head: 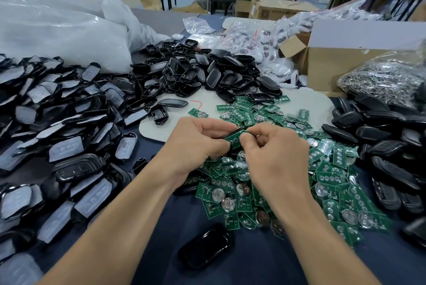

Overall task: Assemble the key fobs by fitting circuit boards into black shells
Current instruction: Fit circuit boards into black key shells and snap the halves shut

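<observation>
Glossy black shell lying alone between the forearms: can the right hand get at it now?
Probably, once freed: the glossy black shell lies uncovered on the dark blue cloth, but the right hand and left hand are both pinching a green circuit board.

Bright even overhead light, soft shadows, wide-angle bending and blur at edges.

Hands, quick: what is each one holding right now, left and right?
Left hand: closed, gripping a black shell.
Right hand: closed, pinching a green circuit board against that shell.
</observation>
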